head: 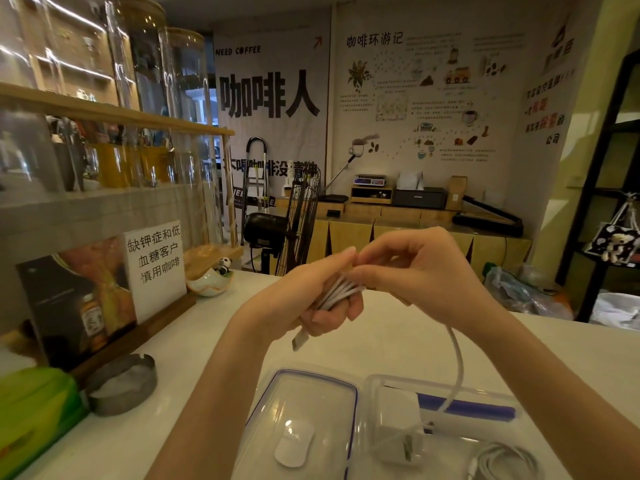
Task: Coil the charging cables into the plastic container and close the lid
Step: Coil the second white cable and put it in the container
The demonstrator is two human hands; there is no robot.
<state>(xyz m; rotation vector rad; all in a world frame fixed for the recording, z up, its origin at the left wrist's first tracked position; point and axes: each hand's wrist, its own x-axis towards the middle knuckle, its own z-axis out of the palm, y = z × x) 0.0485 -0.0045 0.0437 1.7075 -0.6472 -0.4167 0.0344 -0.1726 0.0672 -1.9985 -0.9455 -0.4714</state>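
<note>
Cable: white charging cable (341, 289), several loops bunched in the left hand (322, 296), held above the table (194, 341); its USB plug (300, 339) hangs below the fist.
Left fingers: curled closed around the loops.
Right hand (415, 271): fingertips pinched on the top of the bundle; a free tail (457, 365) arcs down into the plastic container (381, 382).
Container: open, holding a white charger block (398, 410); its lid (304, 393) lies just beside it.
Handling: light, limp, springy, likely to uncoil unless gripped across all loops.
Writing: "NEED COFFEE" on the wall banner (270, 98).
</note>
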